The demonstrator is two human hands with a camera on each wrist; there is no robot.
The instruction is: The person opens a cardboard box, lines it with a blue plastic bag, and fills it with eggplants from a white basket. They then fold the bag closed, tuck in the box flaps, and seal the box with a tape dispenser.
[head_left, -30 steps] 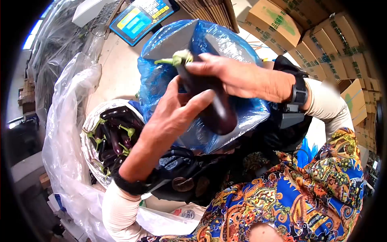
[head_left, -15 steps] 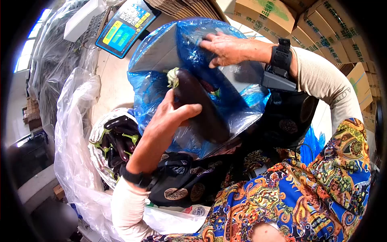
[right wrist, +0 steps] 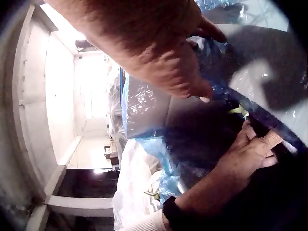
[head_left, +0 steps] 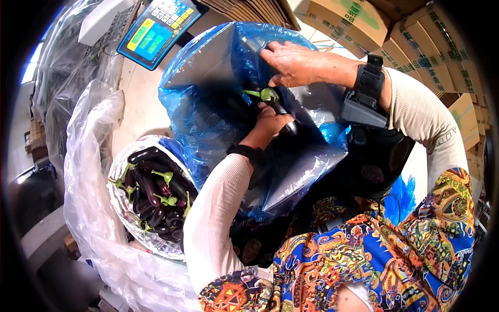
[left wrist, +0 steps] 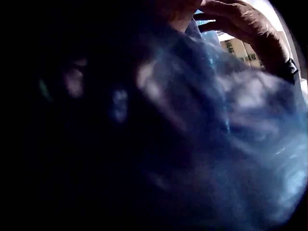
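Observation:
Inside the blue plastic bag, my left hand is lowered, with its fingers round a dark purple eggplant that has a green stem. The right wrist view shows the same hand below the green stem. At the bag's far side my right hand rests on the plastic with fingers loosely extended, above the eggplant's stem end. A grey liner shows within the bag. The left wrist view is mostly dark and blurred, with the right hand at its top.
A basket lined with white plastic holds many eggplants to the left. Behind it stands a blue-edged scale. Clear plastic sheeting lies along the left, flattened cardboard at the back, and printed boxes at the right.
My left hand has moved away from me and down into the bag with the eggplant. The right hand let go of the eggplant and moved back to the bag's far side, where it stays.

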